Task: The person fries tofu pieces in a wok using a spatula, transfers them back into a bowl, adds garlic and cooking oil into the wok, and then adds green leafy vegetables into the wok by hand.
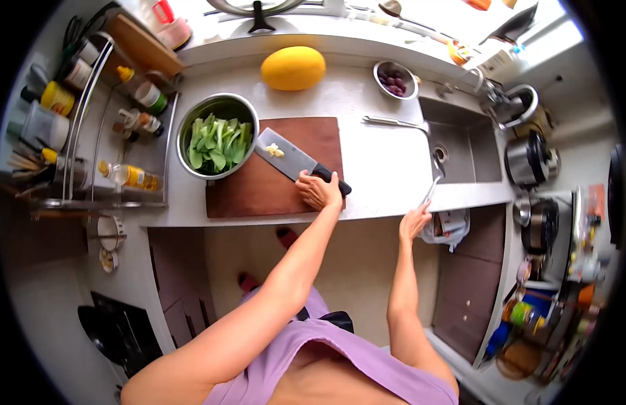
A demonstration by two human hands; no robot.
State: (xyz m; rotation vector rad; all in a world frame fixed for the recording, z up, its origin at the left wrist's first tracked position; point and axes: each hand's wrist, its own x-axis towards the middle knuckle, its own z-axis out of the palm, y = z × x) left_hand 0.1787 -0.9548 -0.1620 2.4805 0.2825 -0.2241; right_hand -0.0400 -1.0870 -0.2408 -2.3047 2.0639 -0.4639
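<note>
My left hand [320, 191] is closed around the black handle of a cleaver [291, 157], whose blade lies flat over a brown cutting board [242, 196]. Small pale chopped pieces [275, 150], like garlic, rest on the blade. Left of it, a steel bowl [183, 145] full of leafy greens [218, 145] overlaps the board's edge. At the counter's front edge by the sink, my right hand [415, 221] grips a thin shiny metal utensil [432, 189] that looks like a spoon, its far end over the sink's left side.
A yellow melon [293, 68] and a small bowl of dark round fruit [394, 82] sit at the back. Another metal utensil [394, 121] lies beside the sink [471, 145]. A plastic bag [448, 229] hangs below the counter edge. Bottles fill a left rack [80, 128].
</note>
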